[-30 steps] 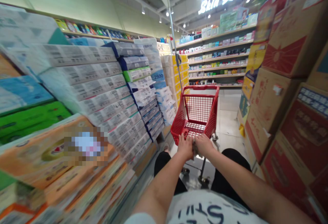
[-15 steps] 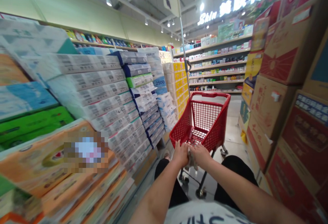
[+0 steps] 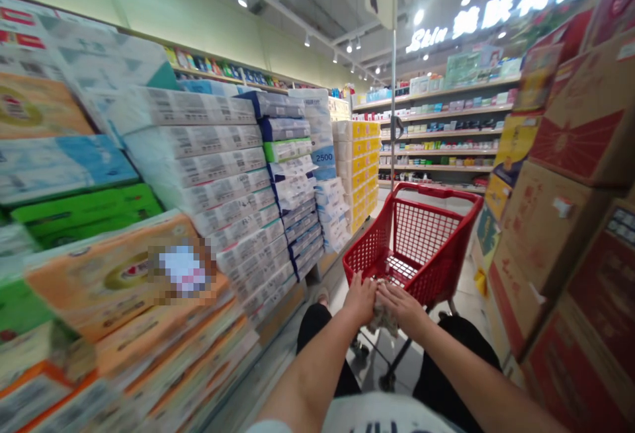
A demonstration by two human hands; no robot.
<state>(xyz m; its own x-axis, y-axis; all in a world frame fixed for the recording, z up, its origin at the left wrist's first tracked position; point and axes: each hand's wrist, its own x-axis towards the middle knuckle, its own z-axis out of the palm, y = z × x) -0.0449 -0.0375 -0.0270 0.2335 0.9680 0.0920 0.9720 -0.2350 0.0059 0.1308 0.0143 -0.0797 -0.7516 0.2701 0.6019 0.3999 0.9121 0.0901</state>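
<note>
A small red plastic shopping cart point(image 3: 421, 241) stands in the aisle just ahead of me, its basket empty. My left hand point(image 3: 361, 298) and my right hand point(image 3: 403, 306) sit side by side on the cart's near handle, fingers curled over it. Between the two hands is a crumpled pale cloth or paper point(image 3: 383, 317), pressed against the handle. A thin metal pole point(image 3: 393, 102) with a sign on top rises from the cart.
Stacked packs of tissue paper point(image 3: 213, 175) fill the left side of the aisle. Brown and red cardboard cartons point(image 3: 560, 221) are piled on the right. Shelves of small goods point(image 3: 436, 135) cross the far end. The tiled floor runs ahead between the stacks.
The cart has swung towards the right and its front now points right of centre. Both hands stayed on the handle. The tissue stacks on the left have slid nearer.
</note>
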